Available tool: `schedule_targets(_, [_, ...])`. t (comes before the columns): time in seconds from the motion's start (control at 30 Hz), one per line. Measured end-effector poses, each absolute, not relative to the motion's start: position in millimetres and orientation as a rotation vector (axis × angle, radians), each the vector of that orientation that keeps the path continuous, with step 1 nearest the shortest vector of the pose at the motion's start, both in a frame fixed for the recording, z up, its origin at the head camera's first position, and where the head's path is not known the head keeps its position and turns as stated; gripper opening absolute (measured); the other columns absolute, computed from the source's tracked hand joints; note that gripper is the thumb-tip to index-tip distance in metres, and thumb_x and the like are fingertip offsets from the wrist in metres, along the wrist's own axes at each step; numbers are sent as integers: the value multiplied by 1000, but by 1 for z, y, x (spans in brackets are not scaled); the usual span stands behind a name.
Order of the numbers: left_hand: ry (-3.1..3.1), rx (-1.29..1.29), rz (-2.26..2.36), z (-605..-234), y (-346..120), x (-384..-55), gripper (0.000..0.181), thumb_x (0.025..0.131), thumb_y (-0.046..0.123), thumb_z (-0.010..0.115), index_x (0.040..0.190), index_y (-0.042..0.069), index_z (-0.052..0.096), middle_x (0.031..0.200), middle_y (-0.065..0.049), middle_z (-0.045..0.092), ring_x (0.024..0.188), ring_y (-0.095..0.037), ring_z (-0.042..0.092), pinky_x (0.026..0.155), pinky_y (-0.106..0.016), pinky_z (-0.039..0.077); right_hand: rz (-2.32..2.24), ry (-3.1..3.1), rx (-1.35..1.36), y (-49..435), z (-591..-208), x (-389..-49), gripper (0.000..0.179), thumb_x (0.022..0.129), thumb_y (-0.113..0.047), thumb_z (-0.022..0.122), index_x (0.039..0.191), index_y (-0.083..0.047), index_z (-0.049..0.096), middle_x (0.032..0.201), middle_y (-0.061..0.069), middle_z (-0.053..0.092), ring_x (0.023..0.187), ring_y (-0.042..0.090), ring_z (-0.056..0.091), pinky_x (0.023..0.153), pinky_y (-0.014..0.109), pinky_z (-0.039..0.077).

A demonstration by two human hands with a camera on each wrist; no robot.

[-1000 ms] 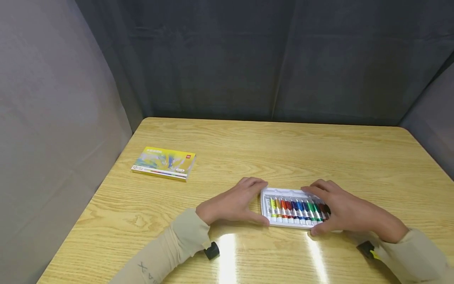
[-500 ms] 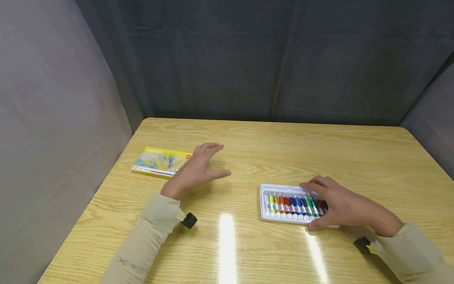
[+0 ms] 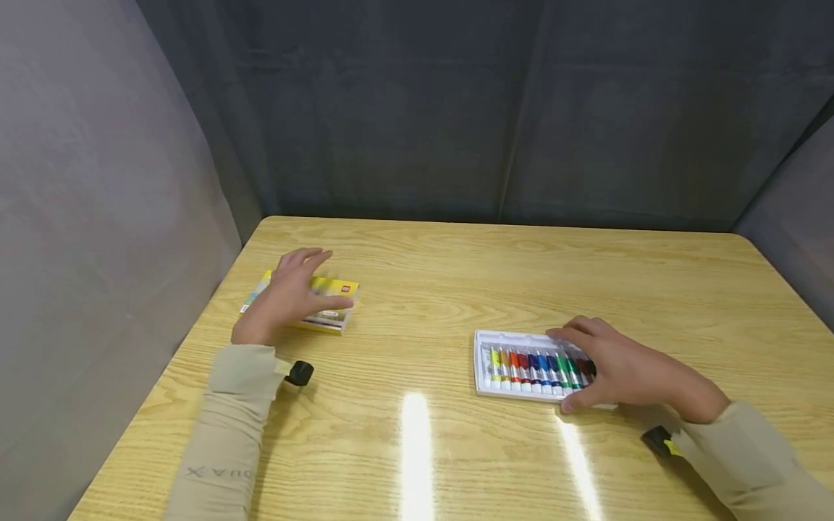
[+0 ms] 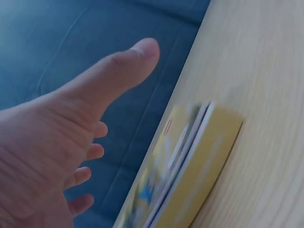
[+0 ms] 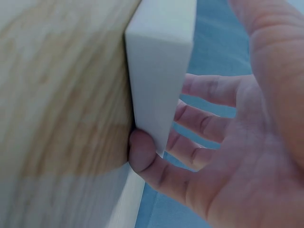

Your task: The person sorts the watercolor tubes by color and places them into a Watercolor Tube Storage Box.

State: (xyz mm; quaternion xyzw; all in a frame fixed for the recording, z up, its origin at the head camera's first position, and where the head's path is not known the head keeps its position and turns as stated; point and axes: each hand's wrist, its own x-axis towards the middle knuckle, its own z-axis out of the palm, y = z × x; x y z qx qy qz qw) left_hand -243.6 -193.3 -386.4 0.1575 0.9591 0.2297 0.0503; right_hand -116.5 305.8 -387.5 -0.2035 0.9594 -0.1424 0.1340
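Observation:
My right hand (image 3: 622, 367) grips the right end of a white plastic tray (image 3: 515, 338), thumb at the near edge and fingers over the far one. A row of small paint tubes (image 3: 524, 373), yellow through red, blue and green to dark brown, lies in it; the hand hides the last few. In the right wrist view, a fingertip (image 5: 142, 151) curls at the lower corner of the tray's white end (image 5: 159, 76). My left hand (image 3: 281, 298) hovers over a flat yellow paint box (image 3: 339, 289), covering its middle. Thumb and fingers are spread, apart from the box (image 4: 204, 166) in the left wrist view.
Both things are on a wood-grain table (image 3: 417, 275), the yellow box near its left edge. A dark curtain (image 3: 417, 108) hangs behind the far edge, with a grey cloth (image 3: 111, 217) along the left. Bright glare streaks (image 3: 417, 456) lie on the near tabletop.
My left hand has let go of the tray's left end and moved left and away to above the yellow box. My right hand keeps its grip; the tray has shifted slightly left and farther back.

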Motion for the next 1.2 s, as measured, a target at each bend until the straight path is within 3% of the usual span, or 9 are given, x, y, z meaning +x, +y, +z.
schedule_targets(0.37, [2939, 215, 652, -396, -236, -246, 112, 82, 80, 66, 165, 16, 27, 173, -19, 17, 159, -48, 4, 118, -80, 10, -406, 2781, -563, 303, -386, -119, 119, 62, -84, 79, 152, -12, 49, 145, 18, 49, 124, 33, 51, 96, 56, 54])
schedule_targets(0.6, [2842, 231, 589, -405, -244, -247, 121, 77, 83, 67, 167, 17, 20, 175, -20, 4, 159, -51, -10, 117, -84, 8, -400, 2778, -540, 301, -386, -122, 120, 61, -85, 79, 152, -12, 49, 145, 18, 49, 124, 33, 51, 97, 56, 53])
schedule_targets(0.73, [2806, 268, 561, -407, -243, -247, 120, 77, 84, 66, 167, 19, 20, 175, -21, 3, 159, -54, -8, 116, -84, 8, -405, 2773, -545, 302, -386, -121, 120, 61, -84, 79, 152, -12, 49, 145, 19, 48, 125, 34, 50, 98, 57, 53])
schedule_targets(0.97, [2749, 309, 589, -403, -238, -242, 128, 70, 76, 80, 167, 19, 20, 174, -24, 0, 158, -55, -8, 118, -83, 9, -413, 2769, -544, 302, -386, -122, 119, 62, -83, 79, 153, -13, 48, 147, 20, 46, 127, 36, 49, 98, 59, 52])
schedule_targets(1.2, [2697, 329, 628, -399, -234, -237, 131, 60, 67, 92, 166, 31, 23, 175, -21, -1, 159, -52, -12, 116, -85, 8, -414, 2778, -549, 303, -386, -122, 120, 61, -85, 79, 152, -12, 49, 146, 18, 48, 127, 35, 50, 98, 58, 52])
